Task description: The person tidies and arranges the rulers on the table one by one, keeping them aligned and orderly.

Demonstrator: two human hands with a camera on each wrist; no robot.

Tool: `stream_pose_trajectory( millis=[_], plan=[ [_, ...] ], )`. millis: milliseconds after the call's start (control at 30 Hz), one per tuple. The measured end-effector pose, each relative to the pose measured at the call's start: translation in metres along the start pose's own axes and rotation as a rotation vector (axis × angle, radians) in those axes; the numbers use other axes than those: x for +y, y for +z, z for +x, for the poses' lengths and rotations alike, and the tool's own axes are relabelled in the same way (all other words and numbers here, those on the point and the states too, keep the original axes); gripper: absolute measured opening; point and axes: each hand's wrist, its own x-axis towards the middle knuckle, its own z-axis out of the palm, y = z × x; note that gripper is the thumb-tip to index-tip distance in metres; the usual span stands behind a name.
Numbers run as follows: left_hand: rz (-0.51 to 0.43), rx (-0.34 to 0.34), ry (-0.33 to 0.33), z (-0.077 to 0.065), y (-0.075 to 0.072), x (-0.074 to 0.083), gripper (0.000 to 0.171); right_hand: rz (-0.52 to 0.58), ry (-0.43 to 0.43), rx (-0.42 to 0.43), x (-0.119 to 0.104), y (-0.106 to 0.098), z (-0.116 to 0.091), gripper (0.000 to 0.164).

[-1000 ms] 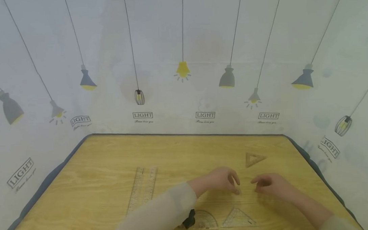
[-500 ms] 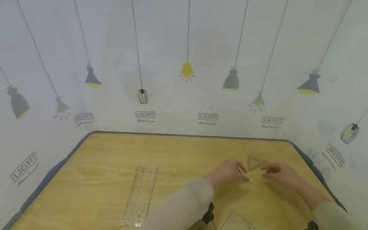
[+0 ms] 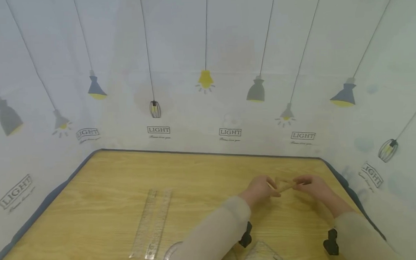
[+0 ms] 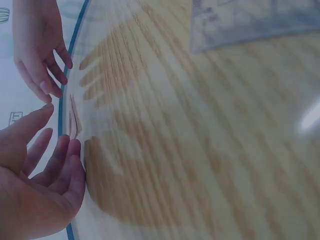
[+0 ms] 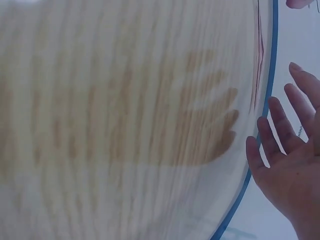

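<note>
A wooden-coloured set square (image 3: 283, 185), a triangle with an open middle, lies at the far right of the table. My left hand (image 3: 261, 187) is at its left side and my right hand (image 3: 311, 185) reaches its right corner, fingertips right at the edges in the head view. Seen from the left wrist, the set square (image 4: 75, 120) appears as a thin sliver beyond my relaxed, slightly bent fingers (image 4: 60, 165). In the right wrist view the right hand's fingers (image 5: 280, 120) are spread and grip nothing.
Two clear rulers (image 3: 142, 224) lie side by side left of centre. Near the front are a clear set square (image 3: 264, 254) and a clear protractor (image 3: 172, 250), partly behind the left sleeve (image 3: 215, 233). A patterned wall (image 3: 194, 142) closes off the table's back edge.
Both hands have moved away from me and come up to the set square, one on each side. Earlier they hovered nearer, with the set square lying beyond them.
</note>
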Motion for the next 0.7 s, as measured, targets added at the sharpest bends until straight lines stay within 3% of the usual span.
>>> stream_pose_trajectory(
  millis=[167,333,700],
  plan=[
    [-0.020,0.006,-0.002,0.009,0.006,0.002,0.021,0.019,0.072,0.008,0.013,0.000,0.012,0.039],
    [-0.027,0.008,-0.009,0.015,0.010,0.002,0.020,0.087,0.125,-0.005,0.018,0.003,0.013,0.048],
    [0.161,0.066,-0.031,0.030,0.017,-0.007,0.026,0.109,0.151,0.002,0.024,0.008,0.020,0.051]
  ],
)
